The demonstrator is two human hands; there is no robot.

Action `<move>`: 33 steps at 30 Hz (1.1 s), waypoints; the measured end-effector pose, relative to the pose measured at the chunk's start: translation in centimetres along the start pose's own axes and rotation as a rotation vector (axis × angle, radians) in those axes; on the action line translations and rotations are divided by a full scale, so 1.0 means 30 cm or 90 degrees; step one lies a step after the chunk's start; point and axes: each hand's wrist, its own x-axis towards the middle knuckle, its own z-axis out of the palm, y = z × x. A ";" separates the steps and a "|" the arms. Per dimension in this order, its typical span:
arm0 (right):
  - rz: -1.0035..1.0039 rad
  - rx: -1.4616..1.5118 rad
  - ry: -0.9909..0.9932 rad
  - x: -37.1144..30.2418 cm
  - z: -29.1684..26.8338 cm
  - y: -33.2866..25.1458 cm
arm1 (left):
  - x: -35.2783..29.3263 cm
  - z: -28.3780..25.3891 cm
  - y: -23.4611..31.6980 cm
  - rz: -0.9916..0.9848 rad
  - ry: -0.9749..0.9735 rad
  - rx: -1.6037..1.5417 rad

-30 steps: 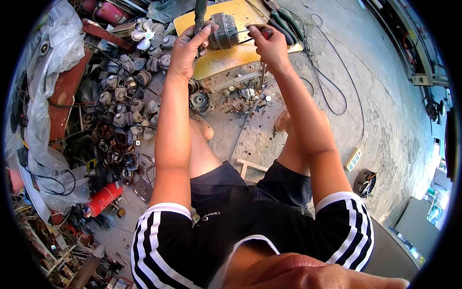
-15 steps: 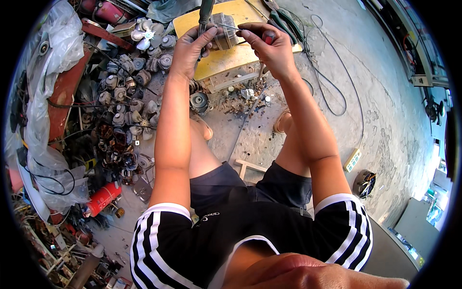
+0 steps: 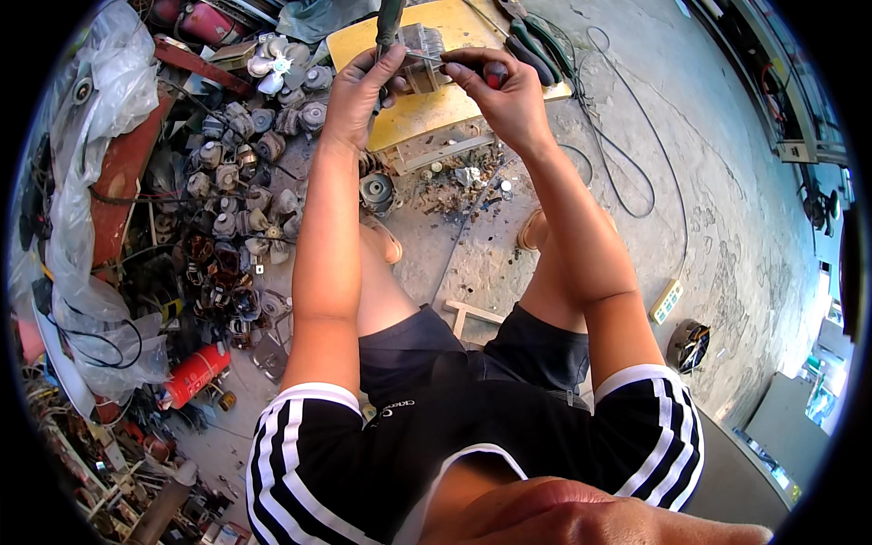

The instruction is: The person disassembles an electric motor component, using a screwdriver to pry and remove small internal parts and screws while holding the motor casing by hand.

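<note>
My left hand (image 3: pixel 356 98) is closed, thumb and fingers pinched beside a grey ribbed metal block (image 3: pixel 423 65) on a yellow board (image 3: pixel 392 130). A dark green-handled tool (image 3: pixel 389 23) rises from this hand; its lower part is hidden. My right hand (image 3: pixel 509 102) is closed around a red-handled tool (image 3: pixel 495 75), showing only the handle's end. Its thumb and forefinger pinch the end of a thin metal strip or wire (image 3: pixel 425 57), which runs across the block toward my left fingertips. Whether the left fingers grip that strip, I cannot tell.
Green-handled pliers (image 3: pixel 536 50) lie at the board's right edge. A heap of small motors (image 3: pixel 222 173) fills the left side, with a red cylinder (image 3: pixel 195 374) lower down. Cable (image 3: pixel 627 136) loops over the concrete floor toward a power strip (image 3: pixel 668 302).
My right hand has moved slightly left, closer to the block, with the red-handled tool in it. My left hand has stayed nearly still.
</note>
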 end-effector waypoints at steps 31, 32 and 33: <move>0.021 -0.156 0.035 -0.002 -0.009 -0.007 | -0.004 -0.006 -0.022 0.045 -0.014 0.058; 0.001 -0.140 0.041 0.000 -0.008 -0.001 | -0.005 -0.004 -0.021 0.044 -0.012 0.062; -0.019 -0.123 0.047 0.003 -0.003 0.006 | -0.006 -0.002 -0.021 0.043 -0.010 0.065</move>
